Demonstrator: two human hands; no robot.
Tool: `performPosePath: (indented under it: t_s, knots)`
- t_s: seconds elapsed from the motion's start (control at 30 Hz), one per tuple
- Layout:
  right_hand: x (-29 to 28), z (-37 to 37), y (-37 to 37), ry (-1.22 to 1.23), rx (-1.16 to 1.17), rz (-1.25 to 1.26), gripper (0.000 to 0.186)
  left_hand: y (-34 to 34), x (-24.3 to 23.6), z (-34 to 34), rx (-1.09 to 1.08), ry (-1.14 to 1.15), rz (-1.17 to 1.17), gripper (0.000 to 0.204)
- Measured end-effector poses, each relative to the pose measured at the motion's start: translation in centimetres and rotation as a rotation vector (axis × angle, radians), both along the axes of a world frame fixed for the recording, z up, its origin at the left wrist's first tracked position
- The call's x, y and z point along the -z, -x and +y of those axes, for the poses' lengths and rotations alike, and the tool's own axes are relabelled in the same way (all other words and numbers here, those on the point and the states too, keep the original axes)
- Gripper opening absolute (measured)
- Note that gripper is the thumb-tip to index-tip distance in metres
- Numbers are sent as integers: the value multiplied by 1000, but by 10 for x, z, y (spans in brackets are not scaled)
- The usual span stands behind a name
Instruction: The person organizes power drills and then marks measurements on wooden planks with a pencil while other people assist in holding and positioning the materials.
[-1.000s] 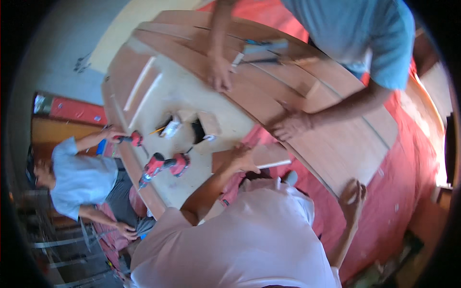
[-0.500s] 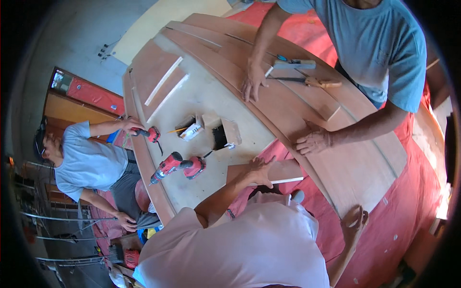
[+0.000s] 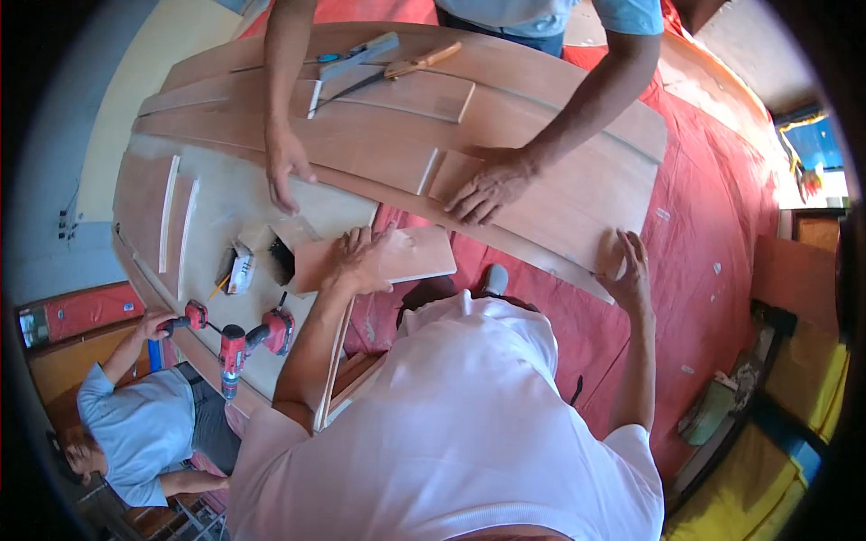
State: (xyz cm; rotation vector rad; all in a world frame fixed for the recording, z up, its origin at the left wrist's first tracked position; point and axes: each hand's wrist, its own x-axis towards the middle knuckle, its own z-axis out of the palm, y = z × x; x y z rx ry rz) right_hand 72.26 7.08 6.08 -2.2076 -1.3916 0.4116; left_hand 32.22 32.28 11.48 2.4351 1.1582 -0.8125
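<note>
My left hand (image 3: 359, 260) grips a short rectangular board (image 3: 417, 254) across its width, fingers spread toward the far edge and thumb at the near one. My right hand (image 3: 627, 269), fingers bent, holds the end of a long curved wooden panel (image 3: 568, 209). Across from me, a co-worker in a blue shirt rests a left hand (image 3: 289, 171) near the inner plank edge and a right hand (image 3: 489, 187) on a small wooden piece. Behind those hands lie a wooden-handled saw (image 3: 415, 65) and a pale blue tool (image 3: 359, 56).
The pale inner surface (image 3: 221, 225) bears small open boxes (image 3: 242, 266) and a red drill (image 3: 236, 356). A second co-worker (image 3: 135, 433) at lower left holds another red tool (image 3: 191, 317). Red sheeting (image 3: 695, 270) covers the floor. Yellow padded items (image 3: 803, 379) sit far right.
The view has turned, so the panel looks more level and the workers sit elsewhere in the picture. My hands still hold the same pieces.
</note>
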Motion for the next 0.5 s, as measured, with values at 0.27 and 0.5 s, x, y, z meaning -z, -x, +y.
performPosePath:
  t_s: [0.27,0.5]
  knots:
    - [6,8,-2,-42,-30,-27,87,-30,5,4,88,-1,-12,119]
    - [9,9,-1,-78,-21,9,85,-33,7,7,78,63,14,120]
